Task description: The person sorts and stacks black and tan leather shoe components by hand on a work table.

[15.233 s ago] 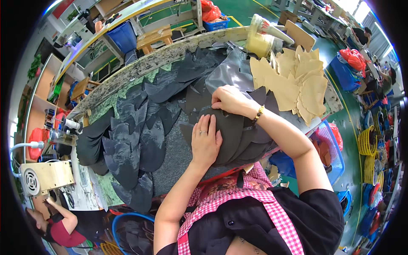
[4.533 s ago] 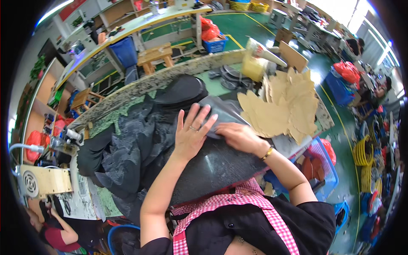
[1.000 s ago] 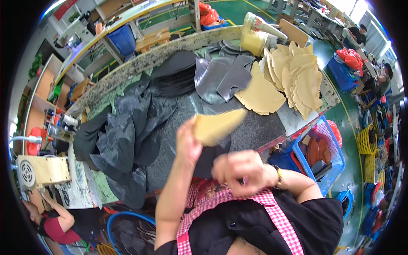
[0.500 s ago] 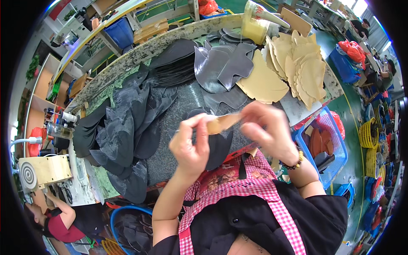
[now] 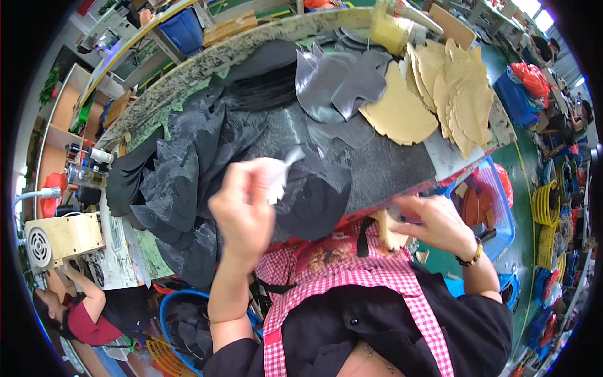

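My left hand (image 5: 242, 210) is pinched on a small whitish piece (image 5: 274, 179), blurred by motion, over the table. Under it lies a rounded black sheet piece (image 5: 317, 204) on the dark work surface. Down at the table's front edge, by my checked apron (image 5: 339, 276), my right hand (image 5: 436, 220) has its thumb and fingers bent around a tan sheet piece (image 5: 391, 231). Part of that piece is hidden by the fingers. Left of my left hand spread overlapping black cut pieces (image 5: 179, 160) with whitish smears.
Tan cut pieces (image 5: 461, 94) are piled at the far right, beside glossy grey ones (image 5: 323, 81). A yellowish pot (image 5: 389, 31) stands behind them. A blue basket (image 5: 499, 235) is right of the table. A cream box-shaped device (image 5: 69, 239) stands left, near another person (image 5: 94, 317).
My hands have moved apart. The left went left and nearer with the whitish piece; the right dropped from above the table to the tan piece at my apron.
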Demonstrator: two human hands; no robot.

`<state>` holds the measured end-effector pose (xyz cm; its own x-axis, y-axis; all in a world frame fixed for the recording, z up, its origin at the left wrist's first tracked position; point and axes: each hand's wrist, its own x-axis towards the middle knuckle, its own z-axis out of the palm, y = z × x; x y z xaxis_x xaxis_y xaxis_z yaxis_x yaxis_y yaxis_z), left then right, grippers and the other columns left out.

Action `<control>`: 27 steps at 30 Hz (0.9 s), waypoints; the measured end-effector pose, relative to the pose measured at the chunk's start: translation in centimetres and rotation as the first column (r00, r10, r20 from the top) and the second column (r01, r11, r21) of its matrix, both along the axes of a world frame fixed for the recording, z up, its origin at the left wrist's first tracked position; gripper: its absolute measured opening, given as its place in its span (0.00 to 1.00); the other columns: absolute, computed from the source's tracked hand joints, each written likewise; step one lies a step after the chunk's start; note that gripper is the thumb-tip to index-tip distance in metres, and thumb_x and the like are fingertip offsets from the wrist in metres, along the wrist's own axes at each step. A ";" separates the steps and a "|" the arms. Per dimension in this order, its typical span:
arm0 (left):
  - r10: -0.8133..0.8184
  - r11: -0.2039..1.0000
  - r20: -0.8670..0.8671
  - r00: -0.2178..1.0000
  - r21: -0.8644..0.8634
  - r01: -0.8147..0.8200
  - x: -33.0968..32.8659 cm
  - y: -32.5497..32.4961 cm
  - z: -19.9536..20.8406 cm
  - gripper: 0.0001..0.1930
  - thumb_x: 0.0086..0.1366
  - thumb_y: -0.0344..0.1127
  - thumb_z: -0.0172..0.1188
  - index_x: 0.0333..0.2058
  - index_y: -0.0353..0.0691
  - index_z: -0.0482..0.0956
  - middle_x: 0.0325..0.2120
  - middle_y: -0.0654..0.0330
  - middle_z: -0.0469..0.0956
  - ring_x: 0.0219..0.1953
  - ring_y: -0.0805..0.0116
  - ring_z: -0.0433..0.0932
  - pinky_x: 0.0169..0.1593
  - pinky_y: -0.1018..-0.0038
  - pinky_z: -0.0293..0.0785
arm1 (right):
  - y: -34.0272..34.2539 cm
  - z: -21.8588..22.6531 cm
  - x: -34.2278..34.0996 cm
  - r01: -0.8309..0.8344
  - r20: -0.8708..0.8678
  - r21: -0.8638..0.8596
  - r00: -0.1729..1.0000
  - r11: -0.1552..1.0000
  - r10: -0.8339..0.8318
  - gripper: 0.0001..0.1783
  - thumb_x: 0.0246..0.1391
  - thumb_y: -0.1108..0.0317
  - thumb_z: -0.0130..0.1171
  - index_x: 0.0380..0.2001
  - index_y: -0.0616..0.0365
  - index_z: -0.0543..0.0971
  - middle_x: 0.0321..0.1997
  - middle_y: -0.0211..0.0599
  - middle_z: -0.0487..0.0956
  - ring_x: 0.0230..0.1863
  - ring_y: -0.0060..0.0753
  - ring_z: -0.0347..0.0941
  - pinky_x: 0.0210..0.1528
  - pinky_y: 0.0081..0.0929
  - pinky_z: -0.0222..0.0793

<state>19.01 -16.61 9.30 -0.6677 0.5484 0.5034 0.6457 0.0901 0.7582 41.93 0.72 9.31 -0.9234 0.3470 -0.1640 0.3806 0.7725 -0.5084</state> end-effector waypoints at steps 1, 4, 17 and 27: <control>-0.052 0.991 -0.190 0.980 -0.133 0.027 2.0 0.1 0.8 0.05 0.61 0.32 0.56 0.30 0.36 0.75 0.21 0.53 0.78 0.22 0.64 0.80 0.25 0.77 0.73 | -1.3 0.7 -1.2 -0.055 -0.219 -0.443 0.975 0.895 -0.048 0.33 0.44 0.58 0.66 0.50 0.67 0.70 0.37 0.49 0.79 0.39 0.39 0.78 0.39 0.30 0.72; -0.433 0.898 -0.219 0.874 -0.186 0.398 4.3 0.4 0.5 0.21 0.61 0.47 0.54 0.39 0.31 0.76 0.39 0.45 0.77 0.46 0.54 0.76 0.50 0.65 0.70 | -4.8 1.1 -5.6 -0.278 -0.442 -0.876 0.791 0.395 -0.423 0.37 0.49 0.63 0.64 0.59 0.65 0.61 0.49 0.40 0.73 0.47 0.27 0.72 0.49 0.26 0.69; -0.061 0.959 0.142 0.988 -0.267 0.098 0.2 -4.6 -6.5 0.07 0.49 0.30 0.65 0.23 0.34 0.77 0.34 0.58 0.76 0.39 0.66 0.72 0.44 0.72 0.66 | -4.4 -6.0 -8.0 0.060 -0.234 -0.722 0.916 0.690 -0.325 0.14 0.45 0.73 0.64 0.37 0.64 0.75 0.28 0.37 0.79 0.26 0.19 0.75 0.28 0.18 0.72; 0.141 0.914 -0.486 0.862 -0.272 -0.302 0.0 -3.8 -9.3 0.22 0.50 0.41 0.65 0.41 0.36 0.71 0.37 0.52 0.72 0.45 0.52 0.69 0.50 0.58 0.62 | 1.1 -4.4 -11.8 0.114 -0.051 0.343 0.993 0.932 -0.102 0.28 0.34 0.48 0.68 0.28 0.60 0.69 0.24 0.41 0.75 0.28 0.46 0.74 0.31 0.37 0.68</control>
